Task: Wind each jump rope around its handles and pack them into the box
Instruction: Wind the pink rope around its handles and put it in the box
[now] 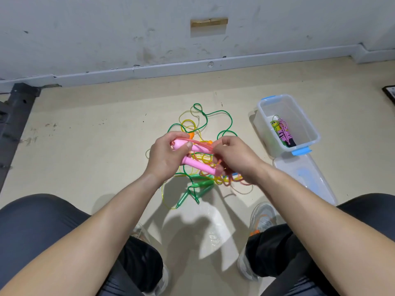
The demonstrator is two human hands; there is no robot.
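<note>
My left hand (165, 155) grips two pink handles (197, 165) held together, above a tangle on the floor. My right hand (234, 155) pinches the pink rope (201, 143) that runs from the handles' left end across to its fingers. Below lie a green rope (213, 114) with green handles (197, 188), a yellow rope (188, 122) and orange handle tips (191, 135), all mixed together. The clear box (307, 122) with blue clips stands to the right, holding two wound ropes (282, 131), one pink-purple and one yellow-green.
The box's clear lid (305, 178) lies flat on the floor just in front of the box. My knees and shoes (261, 218) frame the lower view. A dark metal frame (12, 116) stands at the left by the wall. A clear plastic bag (213, 229) lies between my feet.
</note>
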